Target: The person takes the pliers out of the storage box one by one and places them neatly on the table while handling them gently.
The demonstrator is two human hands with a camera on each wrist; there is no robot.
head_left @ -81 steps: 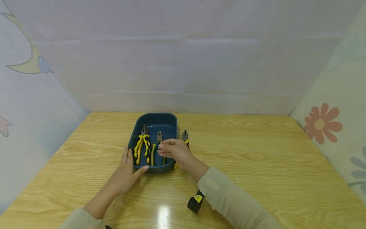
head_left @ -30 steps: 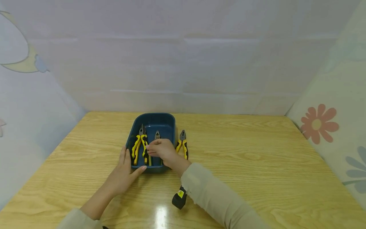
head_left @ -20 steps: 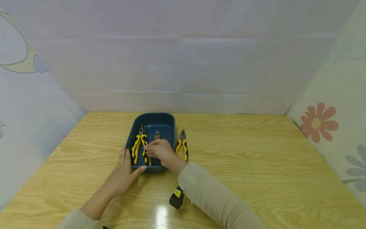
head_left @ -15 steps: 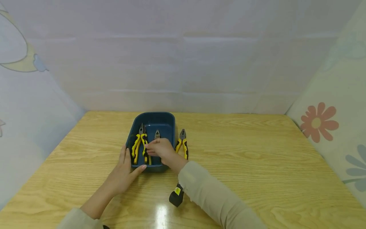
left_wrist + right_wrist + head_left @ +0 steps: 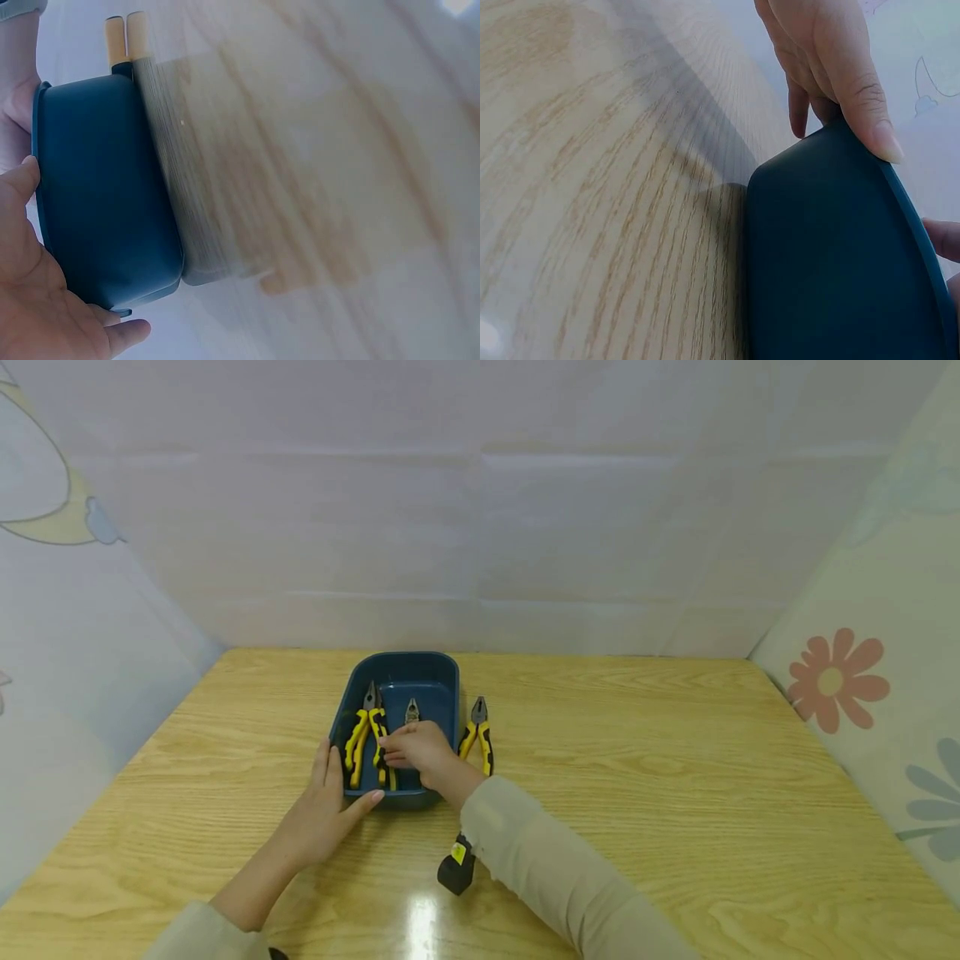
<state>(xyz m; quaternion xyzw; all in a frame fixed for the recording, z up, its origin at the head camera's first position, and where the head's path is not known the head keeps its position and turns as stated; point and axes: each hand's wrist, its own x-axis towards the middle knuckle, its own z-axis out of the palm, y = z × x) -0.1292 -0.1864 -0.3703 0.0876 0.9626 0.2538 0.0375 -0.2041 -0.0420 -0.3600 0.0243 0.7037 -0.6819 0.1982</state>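
A dark blue tray (image 5: 420,670) holds yellow-and-black pliers (image 5: 357,747) with tapered jaws at the left. Beside them lies a second, partly hidden pair of pliers (image 5: 412,710). My left hand (image 5: 315,818) holds the tray's near-left corner, thumb on the front rim and fingers along the left side. Over the tray is my right hand (image 5: 423,752), its fingertips at the right handle of the left pliers; whether they pinch it is hidden. The left wrist view shows the left hand (image 5: 45,285) against the tray (image 5: 105,195).
Combination pliers (image 5: 480,714) with yellow-and-black handles lie on the table just right of the tray, jaws pointing away. A black device with a yellow label (image 5: 455,868) is under the right sleeve. The wooden table (image 5: 637,760) reaches back to a pale wall covering (image 5: 480,543).
My right hand has shifted left from above the middle pliers to the left pliers' right handle, uncovering the pliers outside the tray. Over the last second both hands stay nearly still.
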